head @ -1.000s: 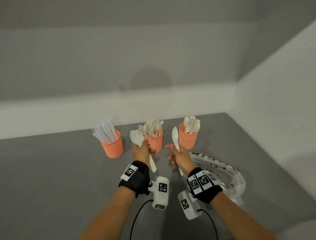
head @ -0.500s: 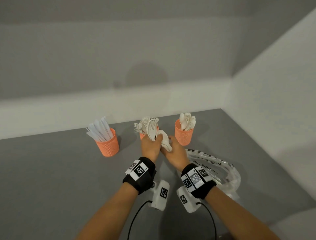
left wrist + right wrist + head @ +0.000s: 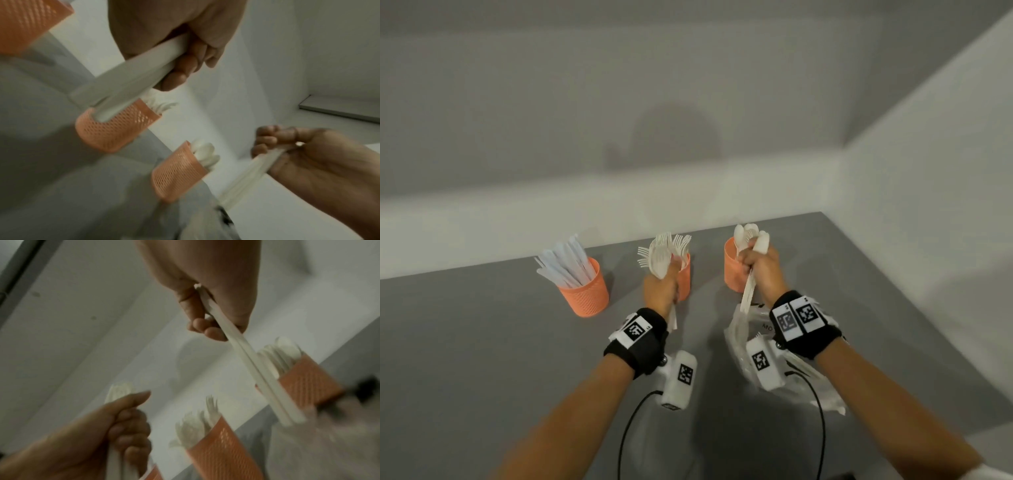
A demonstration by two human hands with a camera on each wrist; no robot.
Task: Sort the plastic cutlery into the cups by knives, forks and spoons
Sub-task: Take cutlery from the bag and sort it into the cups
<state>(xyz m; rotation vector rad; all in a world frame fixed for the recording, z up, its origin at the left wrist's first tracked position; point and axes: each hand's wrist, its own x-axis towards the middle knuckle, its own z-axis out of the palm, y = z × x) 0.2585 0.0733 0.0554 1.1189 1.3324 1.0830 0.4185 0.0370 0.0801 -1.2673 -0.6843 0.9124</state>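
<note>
Three orange mesh cups stand in a row: knives (image 3: 585, 291) on the left, forks (image 3: 684, 279) in the middle, spoons (image 3: 732, 270) on the right. My left hand (image 3: 659, 291) grips a small bunch of white cutlery (image 3: 659, 260) upright in front of the fork cup (image 3: 115, 129); its heads blur into the forks behind, and its handles (image 3: 133, 73) stick out below the fist. My right hand (image 3: 763, 270) grips white spoons (image 3: 761, 240) by the spoon cup (image 3: 308, 386), with their handles (image 3: 257, 366) slanting down past it.
A crumpled clear plastic bag (image 3: 739, 342) lies on the grey table (image 3: 482, 342) under my right wrist. Walls close the table at the back and on the right. Camera cables hang from both wrists.
The hands met in front of the fork cup, then parted. The right hand moved right to the spoon cup with spoons; the left stays at the fork cup with its bunch.
</note>
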